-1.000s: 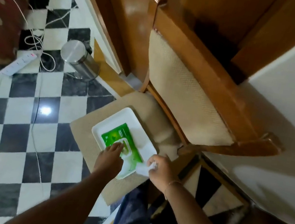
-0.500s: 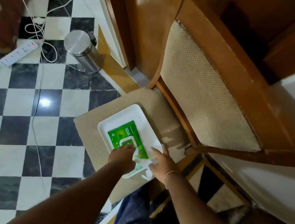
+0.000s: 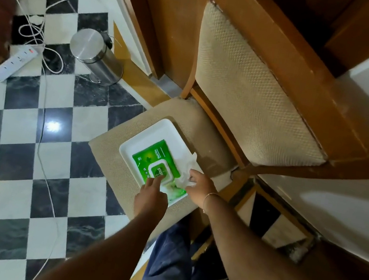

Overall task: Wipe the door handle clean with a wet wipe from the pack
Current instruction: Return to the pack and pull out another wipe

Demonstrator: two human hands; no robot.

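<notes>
pressing down with my left hand [image 3: 150, 199], i keep one fingertip on the flap of the green pack [image 3: 158, 163], the other fingers curled loosely; i judge this is to push the lid shut so the rest stay moist, and to stop the light pack sliding. my right hand [image 3: 199, 186] is pinching a crumpled white wipe [image 3: 188, 168] between thumb and fingers, with the loose end trailing up toward 12 o'clock across the pack's right edge. the sheet looks free of the opening, though the hand hides the near part, so i cannot tell for sure.

the pack lies flat in a white tray [image 3: 145, 134], which sits on the padded seat of a wooden chair [image 3: 247, 96]. i'd guess the tray is there to keep damp off the fabric and to put everything within reach of both hands. from the tray, the chair's back rises at about 2 o'clock, and a steel bin [image 3: 94, 57] stands well apart at 10 o'clock on the checked floor [image 3: 20, 136], near a power strip [image 3: 13, 62] with its cables.

the door handle is not in view; only brown wood panels show at 12 o'clock. so i judge the fetching step nearly done and the wiping not yet begun. next i would need to lift the wipe clear without dragging the pack along.
</notes>
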